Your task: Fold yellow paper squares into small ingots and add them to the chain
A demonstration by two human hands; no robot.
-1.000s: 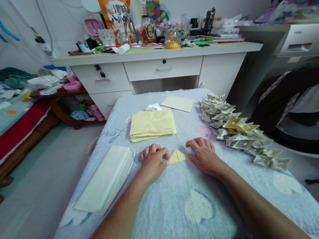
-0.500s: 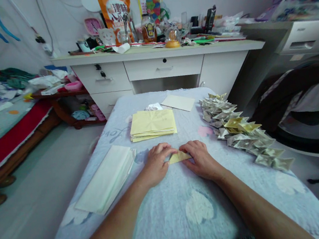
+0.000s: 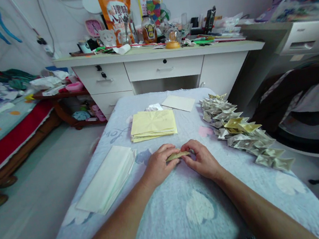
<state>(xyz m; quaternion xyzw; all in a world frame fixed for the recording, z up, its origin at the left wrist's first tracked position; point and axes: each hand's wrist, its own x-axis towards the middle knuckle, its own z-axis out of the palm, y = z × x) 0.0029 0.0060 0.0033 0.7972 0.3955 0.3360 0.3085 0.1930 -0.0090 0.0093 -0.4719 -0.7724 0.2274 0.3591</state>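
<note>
Between my two hands is a small folded piece of yellow paper (image 3: 177, 155), seen as a narrow strip. My left hand (image 3: 162, 164) pinches its left end with thumb and fingers. At the other end my right hand (image 3: 200, 158) grips it the same way, and the fingertips of both hands nearly meet. A stack of yellow paper sheets (image 3: 152, 124) lies just beyond my hands. Left of my left hand is a bundle of long whitish paper sheets (image 3: 106, 179). Rows of folded paper pieces (image 3: 241, 132), mostly grey-white with some yellow, stand to the right.
A pale card (image 3: 179, 103) and a crumpled white piece (image 3: 154, 107) lie at the far end of the cloth-covered table (image 3: 171, 223). Behind stands a white desk (image 3: 166, 67) crowded with objects. A washing machine (image 3: 311, 37) is on the right, a bed (image 3: 11, 132) on the left.
The yellow paper has tilted up from lying flatter and now shows as a thinner strip. My thumbs have moved closer together under it.
</note>
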